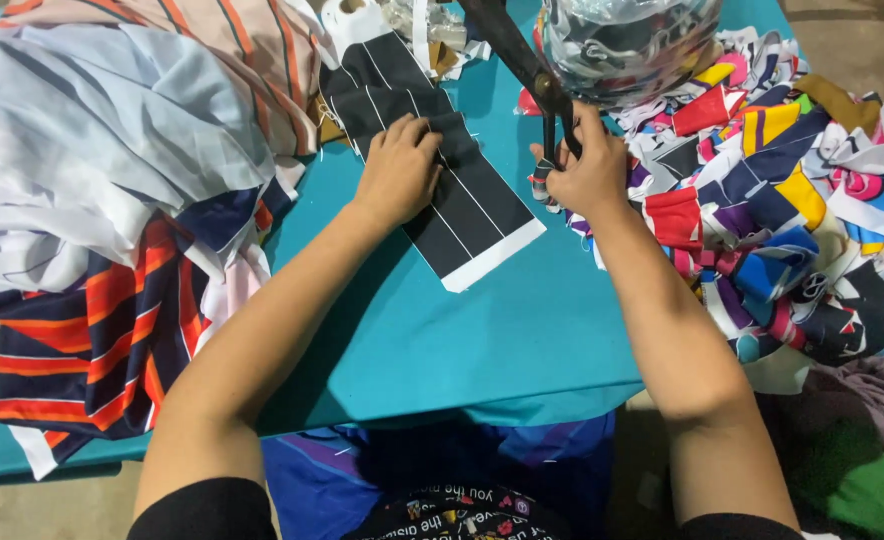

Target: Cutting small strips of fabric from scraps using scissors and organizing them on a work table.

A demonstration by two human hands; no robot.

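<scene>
Left hand (399, 170) lies palm-down on the black striped fabric piece (442, 165), fingers loosely curled, knuckles up; it presses the cloth flat, gripping nothing; fingertips sit near the piece's upper middle. Right hand (587, 170) is clenched through the handles of the black scissors (522, 60); blades run up and left from the fist toward the top edge of view; can't tell how far the blades are apart, they read as one dark bar. The fabric piece lies diagonally on the teal table cover (462, 340), between the two hands, its white-bordered lower end pointing toward the person; its upper end reaches a white piece at the top of frame. Scissors are just right of the fabric's edge; contact with the cloth unclear. Left of the left arm: heap of pale and orange-navy striped cloth (102, 220). Right of the right hand: pile of multicoloured scraps (782, 200); clear plastic bag (627, 45) above it.
</scene>
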